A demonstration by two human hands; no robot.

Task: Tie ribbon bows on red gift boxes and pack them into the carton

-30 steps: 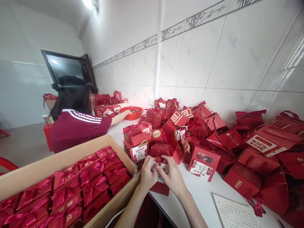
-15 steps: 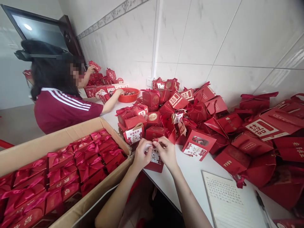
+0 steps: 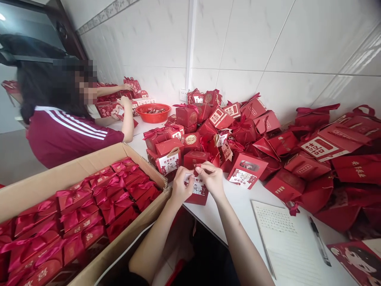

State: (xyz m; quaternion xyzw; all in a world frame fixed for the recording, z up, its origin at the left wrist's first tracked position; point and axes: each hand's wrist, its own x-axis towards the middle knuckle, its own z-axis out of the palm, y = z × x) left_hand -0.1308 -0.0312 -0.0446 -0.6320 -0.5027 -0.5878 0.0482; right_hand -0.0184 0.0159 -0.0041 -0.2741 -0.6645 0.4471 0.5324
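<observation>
A small red box with a white printed panel (image 3: 200, 188) stands at the table's front edge, between my hands. My left hand (image 3: 182, 185) is closed in a pinch at the box's top left; a bit of white shows at its fingertips. My right hand (image 3: 210, 179) pinches a small dark red piece at the top of the box, close to the left fingertips. What exactly each hand grips is too small to make out. Beside them on the right lies another red box with a window and printed panel (image 3: 247, 171).
A cardboard carton (image 3: 126, 150) of ribboned red boxes stands at the left. Many red boxes (image 3: 285, 146) are heaped along the wall. A notebook (image 3: 276, 234) and pen (image 3: 320, 241) lie at the right. A person in a maroon shirt (image 3: 70, 137) works near an orange basin (image 3: 153, 116).
The camera view has shifted slightly. The other person's near hand has moved away from the basin to a box. My hands remain pinched at the top of the small box.
</observation>
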